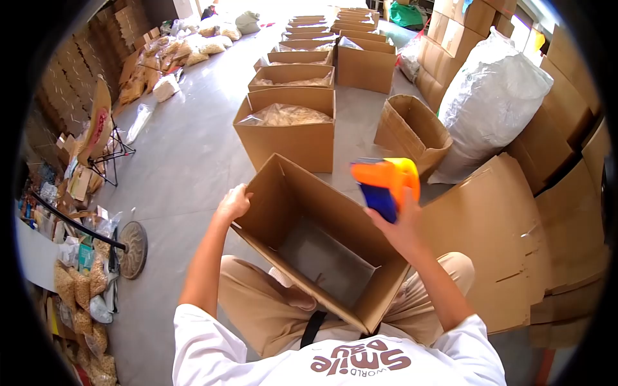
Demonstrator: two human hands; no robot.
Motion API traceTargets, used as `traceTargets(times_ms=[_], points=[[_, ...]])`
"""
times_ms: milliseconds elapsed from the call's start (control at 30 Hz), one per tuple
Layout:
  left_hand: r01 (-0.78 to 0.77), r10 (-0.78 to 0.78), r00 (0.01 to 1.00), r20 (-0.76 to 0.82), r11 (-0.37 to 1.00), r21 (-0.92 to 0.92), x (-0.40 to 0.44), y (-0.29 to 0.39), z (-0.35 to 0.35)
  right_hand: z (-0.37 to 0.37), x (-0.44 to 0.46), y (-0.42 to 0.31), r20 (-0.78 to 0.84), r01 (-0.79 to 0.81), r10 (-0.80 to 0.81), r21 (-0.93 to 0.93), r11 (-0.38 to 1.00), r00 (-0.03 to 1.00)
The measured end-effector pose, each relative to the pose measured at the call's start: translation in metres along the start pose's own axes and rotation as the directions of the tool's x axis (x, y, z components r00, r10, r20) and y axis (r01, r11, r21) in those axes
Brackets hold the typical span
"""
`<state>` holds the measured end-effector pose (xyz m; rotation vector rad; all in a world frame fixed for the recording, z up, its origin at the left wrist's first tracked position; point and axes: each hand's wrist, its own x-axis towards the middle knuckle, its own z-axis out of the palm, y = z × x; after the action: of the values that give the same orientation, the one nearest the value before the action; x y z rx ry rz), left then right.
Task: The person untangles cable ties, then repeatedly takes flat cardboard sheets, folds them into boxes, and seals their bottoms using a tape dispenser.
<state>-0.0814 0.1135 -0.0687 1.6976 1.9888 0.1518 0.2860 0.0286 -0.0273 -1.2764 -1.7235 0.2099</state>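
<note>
A cardboard box (302, 193) stands tilted between my knees, and the grey floor shows through its open far end. My left hand (235, 202) is closed over its upper left edge. Beyond the box's right side, my right hand (402, 222) grips an orange, yellow and dark blue tape dispenser (386, 180), slightly blurred and held up off the cardboard. Part of the dispenser's handle is hidden by my fingers.
Filled open boxes (283, 132) stand in rows ahead. To the right are a smaller open box (415, 135), a big white sack (492, 90) and flat cardboard (489, 238). On the left, a round stand base (134, 249) sits beside bagged goods (82, 289).
</note>
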Motion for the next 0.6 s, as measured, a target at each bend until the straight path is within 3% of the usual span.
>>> traceTargets(times_ms=[33, 67, 100, 133, 167, 200, 267, 333, 400, 433, 467, 500, 567, 600], points=[[-0.036, 0.042, 0.999, -0.033, 0.985, 0.171, -0.009, 0.018, 0.005, -0.02, -0.014, -0.002, -0.042, -0.099, 0.112, 0.237, 0.967, 0.993], [-0.069, 0.093, 0.994, -0.055, 0.938, 0.341, -0.015, 0.027, 0.012, -0.045, -0.033, 0.006, -0.012, -0.149, 0.164, 0.358, 0.922, 0.986], [-0.15, 0.196, 0.977, -0.084, 0.911, 0.383, -0.017, 0.024, 0.028, -0.077, -0.042, 0.001, 0.112, -0.264, 0.24, 0.473, 0.841, 0.964], [-0.177, 0.201, 0.979, -0.019, 0.9, 0.398, -0.024, 0.032, 0.031, -0.11, -0.051, -0.004, 0.234, -0.389, 0.31, 0.555, 0.736, 0.921], [-0.202, 0.204, 0.978, 0.041, 0.889, 0.411, -0.033, 0.043, 0.032, -0.14, -0.051, -0.019, 0.437, -0.566, 0.362, 0.585, 0.581, 0.823], [-0.234, 0.214, 0.972, 0.095, 0.877, 0.419, -0.037, 0.05, 0.037, -0.151, -0.065, -0.017, 0.435, -0.543, 0.326, 0.68, 0.493, 0.84], [-0.308, 0.269, 0.951, 0.151, 0.835, 0.456, -0.04, 0.048, 0.061, -0.175, -0.09, -0.008, 0.552, -0.615, 0.272, 0.693, 0.375, 0.788], [-0.399, 0.335, 0.917, 0.217, 0.773, 0.493, -0.045, 0.052, 0.073, -0.19, -0.091, -0.011, 0.762, -0.791, 0.253, 0.504, 0.347, 0.596], [-0.434, 0.358, 0.901, 0.246, 0.737, 0.518, -0.048, 0.067, 0.068, -0.179, -0.1, -0.004, 0.784, -0.774, 0.252, 0.404, 0.487, 0.568], [-0.386, 0.154, 0.852, 0.5, 0.831, 0.402, -0.046, 0.081, 0.051, -0.164, -0.106, -0.007, 0.754, -0.743, 0.251, 0.427, 0.516, 0.607], [-0.287, -0.029, 0.691, 0.722, 0.906, 0.311, -0.048, 0.092, 0.038, -0.15, -0.106, -0.012, 0.75, -0.772, 0.279, 0.452, 0.447, 0.6], [-0.297, -0.029, 0.689, 0.724, 0.9, 0.318, -0.056, 0.094, 0.027, -0.136, -0.105, -0.016, 0.747, -0.796, 0.306, 0.477, 0.373, 0.591], [-0.308, 0.078, 0.816, 0.572, 0.897, 0.316, -0.071, 0.08, 0.004, -0.1, -0.102, -0.007, 0.744, -0.767, 0.276, 0.462, 0.445, 0.608], [-0.307, 0.071, 0.816, 0.573, 0.894, 0.326, -0.071, 0.069, -0.004, -0.08, -0.108, 0.003, 0.761, -0.789, 0.304, 0.413, 0.455, 0.574]])
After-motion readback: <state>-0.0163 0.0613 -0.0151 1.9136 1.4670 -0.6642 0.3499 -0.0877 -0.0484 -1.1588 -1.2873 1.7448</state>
